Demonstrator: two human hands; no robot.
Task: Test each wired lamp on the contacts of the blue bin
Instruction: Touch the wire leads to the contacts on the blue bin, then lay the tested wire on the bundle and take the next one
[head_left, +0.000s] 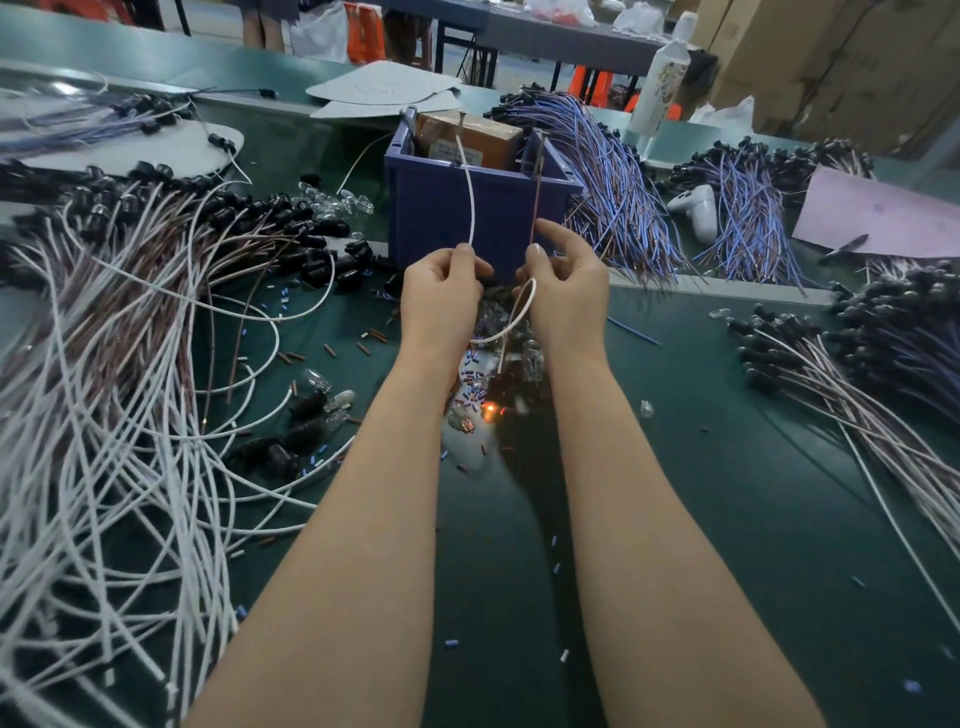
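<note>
A blue bin (441, 208) stands on the green table just beyond my hands, with a brown box inside it. My left hand (439, 306) pinches a white wire (471, 197) that rises to the bin's front rim. My right hand (569, 291) pinches a thin brown wire (536, 192) that also reaches the rim. A white loop (511, 322) hangs between the hands. Below them, between my forearms, a small lamp (489, 413) glows orange among loose bulbs and bits.
A tangle of white and brown wired lamps (119, 364) covers the left. Blue-wired bundles (618, 197) lie right of the bin, more pale-wired lamps (857, 374) at far right. A white bottle (660, 78), a pink sheet (883, 218) and cardboard boxes stand behind.
</note>
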